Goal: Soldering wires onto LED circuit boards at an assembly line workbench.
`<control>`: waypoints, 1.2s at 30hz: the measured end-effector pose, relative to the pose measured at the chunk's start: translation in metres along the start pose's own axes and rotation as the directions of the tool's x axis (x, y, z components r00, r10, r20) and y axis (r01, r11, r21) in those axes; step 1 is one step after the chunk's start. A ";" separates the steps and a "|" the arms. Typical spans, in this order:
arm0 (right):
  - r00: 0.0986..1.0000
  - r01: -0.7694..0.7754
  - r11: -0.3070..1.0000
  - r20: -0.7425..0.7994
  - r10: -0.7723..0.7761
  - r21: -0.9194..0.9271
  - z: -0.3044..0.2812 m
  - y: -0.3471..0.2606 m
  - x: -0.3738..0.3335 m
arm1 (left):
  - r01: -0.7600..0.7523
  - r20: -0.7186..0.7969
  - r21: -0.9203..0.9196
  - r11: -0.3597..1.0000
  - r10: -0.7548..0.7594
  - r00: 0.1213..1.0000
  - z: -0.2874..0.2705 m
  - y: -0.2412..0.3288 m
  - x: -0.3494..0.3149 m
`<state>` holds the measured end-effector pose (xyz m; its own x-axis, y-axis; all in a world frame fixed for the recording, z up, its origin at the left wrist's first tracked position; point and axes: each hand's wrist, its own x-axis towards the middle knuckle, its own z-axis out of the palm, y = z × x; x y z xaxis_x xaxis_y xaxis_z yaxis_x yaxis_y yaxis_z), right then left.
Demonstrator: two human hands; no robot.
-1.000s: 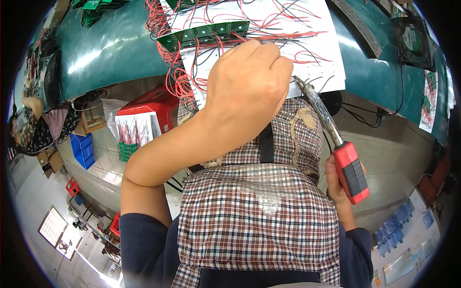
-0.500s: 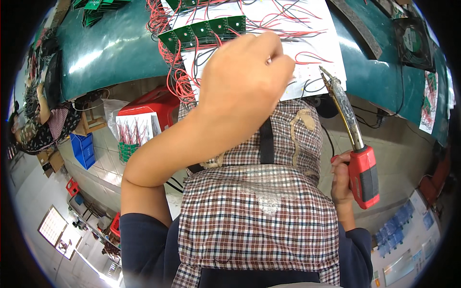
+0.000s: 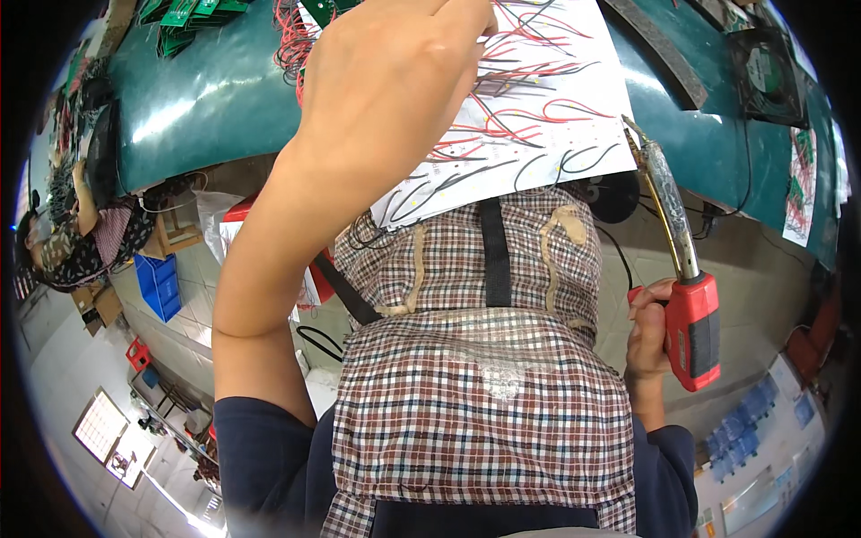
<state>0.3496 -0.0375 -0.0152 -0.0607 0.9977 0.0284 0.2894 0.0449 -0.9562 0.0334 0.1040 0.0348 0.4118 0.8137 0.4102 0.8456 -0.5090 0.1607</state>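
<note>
A glossy green workbench [image 3: 215, 94] curves across the upper part of the view, bearing a white sheet [image 3: 587, 139] whose near edge overhangs toward the checked apron [image 3: 475, 403]. Red and black wires [image 3: 520, 112] fan across the sheet. The left hand [image 3: 404, 72] arches over it with fingers curled inward, their tips hidden, so I cannot tell what they hold. The right hand [image 3: 647, 345] is closed around the red-and-black handle of a soldering iron [image 3: 668, 211], which points up with its tip near the sheet's right edge. Green circuit boards [image 3: 188, 16] lie at the bench's upper left; a dark bar [image 3: 661, 54] and a square black fan [image 3: 765, 81] stand to the right. Beyond are a pale tiled floor [image 3: 197, 336], a blue bin [image 3: 159, 289] and, far left, a co-worker [image 3: 67, 238].
</note>
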 end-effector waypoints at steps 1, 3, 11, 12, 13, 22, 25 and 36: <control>1.000 -0.001 1.000 -0.003 0.001 0.001 0.000 0.001 0.000 | -0.097 -0.043 0.111 0.989 0.102 0.994 0.002 -0.001 0.000; 0.998 0.001 1.000 -0.069 -0.001 0.007 -0.002 0.004 0.000 | 0.037 -0.009 -0.023 0.999 -0.037 0.999 0.001 0.003 0.002; 0.990 0.051 0.992 -0.134 -0.035 0.117 -0.019 0.009 0.014 | -0.437 -0.697 -0.325 0.839 0.101 0.710 0.052 0.022 0.025; 0.988 0.046 0.992 -0.149 -0.028 0.119 -0.011 0.008 0.010 | -0.199 -0.459 -0.315 0.928 0.035 0.888 0.038 0.034 0.015; 0.989 0.037 0.993 -0.148 -0.020 0.114 -0.003 0.007 0.005 | 0.034 -0.194 -0.225 0.974 -0.079 0.978 0.030 0.038 0.009; 0.991 -0.098 0.986 -0.108 0.083 -0.138 -0.004 0.018 -0.014 | 0.190 0.068 -0.268 0.945 -0.178 0.982 0.050 0.051 -0.011; 1.000 -0.017 0.957 -0.025 0.010 -0.290 -0.003 0.014 -0.007 | 0.187 0.080 -0.258 0.948 -0.172 0.982 0.053 0.050 -0.009; 0.999 0.009 0.953 0.047 0.006 -0.302 -0.005 0.025 -0.005 | 0.209 0.106 -0.258 0.943 -0.187 0.977 0.052 0.050 -0.008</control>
<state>0.3622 -0.0414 -0.0374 -0.1040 0.9945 0.0093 0.5638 0.0667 -0.8233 0.0896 0.0866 -0.0076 0.2801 0.9198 0.2750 0.7959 -0.3826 0.4691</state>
